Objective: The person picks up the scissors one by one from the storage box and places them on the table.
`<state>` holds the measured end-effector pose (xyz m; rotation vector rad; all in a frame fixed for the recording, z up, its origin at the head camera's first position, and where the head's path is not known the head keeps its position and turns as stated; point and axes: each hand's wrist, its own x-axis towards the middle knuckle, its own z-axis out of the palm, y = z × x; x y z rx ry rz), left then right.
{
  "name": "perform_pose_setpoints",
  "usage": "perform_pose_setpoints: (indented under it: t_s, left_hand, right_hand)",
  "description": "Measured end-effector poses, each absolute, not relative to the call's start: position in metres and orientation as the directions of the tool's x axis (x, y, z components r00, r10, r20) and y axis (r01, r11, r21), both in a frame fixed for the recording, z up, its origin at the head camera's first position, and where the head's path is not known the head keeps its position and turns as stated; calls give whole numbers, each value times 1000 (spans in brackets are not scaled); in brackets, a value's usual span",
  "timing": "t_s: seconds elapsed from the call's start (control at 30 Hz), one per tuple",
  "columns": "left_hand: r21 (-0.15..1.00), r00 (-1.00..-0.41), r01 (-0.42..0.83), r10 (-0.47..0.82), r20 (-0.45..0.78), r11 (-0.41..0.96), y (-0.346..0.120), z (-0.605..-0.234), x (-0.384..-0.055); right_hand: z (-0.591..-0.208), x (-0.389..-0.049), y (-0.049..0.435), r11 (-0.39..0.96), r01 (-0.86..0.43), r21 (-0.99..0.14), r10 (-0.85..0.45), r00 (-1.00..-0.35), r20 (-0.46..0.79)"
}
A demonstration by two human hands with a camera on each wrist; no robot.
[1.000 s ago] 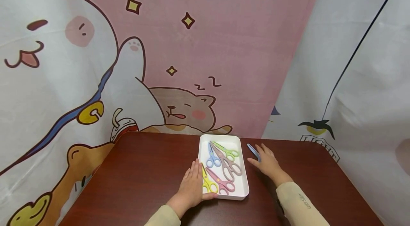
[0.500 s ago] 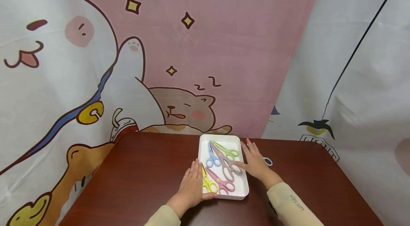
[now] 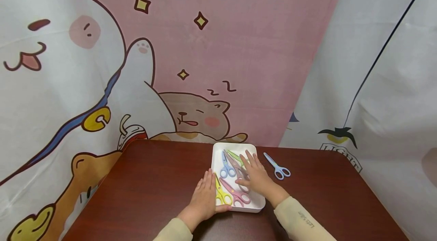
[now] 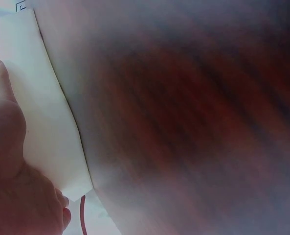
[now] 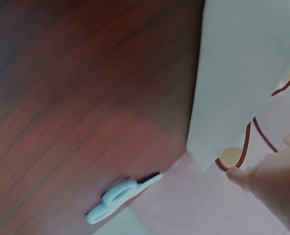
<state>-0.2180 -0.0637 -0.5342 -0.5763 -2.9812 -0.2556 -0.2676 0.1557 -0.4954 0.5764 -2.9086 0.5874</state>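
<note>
A white tray point(image 3: 217, 147) holds several scissors: blue scissors point(image 3: 224, 166), green scissors point(image 3: 233, 154), brown scissors point(image 3: 230, 160), pink scissors point(image 3: 235, 194) and yellow scissors point(image 3: 222, 196). My left hand point(image 3: 203, 199) lies along the tray's left side with straight fingers, its thumb at the near edge. Over the tray's right half is my right hand point(image 3: 258, 179), fingers spread, holding nothing; it covers parts of the brown and green scissors. Whether it touches them I cannot tell. A second pair of blue scissors point(image 3: 278, 167) lies on the table, right of the tray.
The tray stands near the far edge of the dark brown table point(image 3: 164, 180). Behind the table hangs a cartoon-printed cloth point(image 3: 259, 62). In the left wrist view the tray's outer wall point(image 4: 47, 107) rises beside the thumb.
My right hand has let go of the blue scissors, leaving them on the table, and moved left over the tray. The left hand has stayed in place.
</note>
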Motion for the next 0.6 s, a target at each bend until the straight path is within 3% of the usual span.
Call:
perform_pose_setpoints:
  t_s: [0.3, 0.6]
  left_hand:
    - [147, -925, 375, 358, 131, 915, -64, -536, -219]
    - [188, -927, 373, 360, 104, 909, -64, -528, -215]
  right_hand:
    - [-502, -268, 142, 819, -340, -462, -319, -939, 125]
    - [-510, -265, 134, 895, -221, -387, -249, -968, -23]
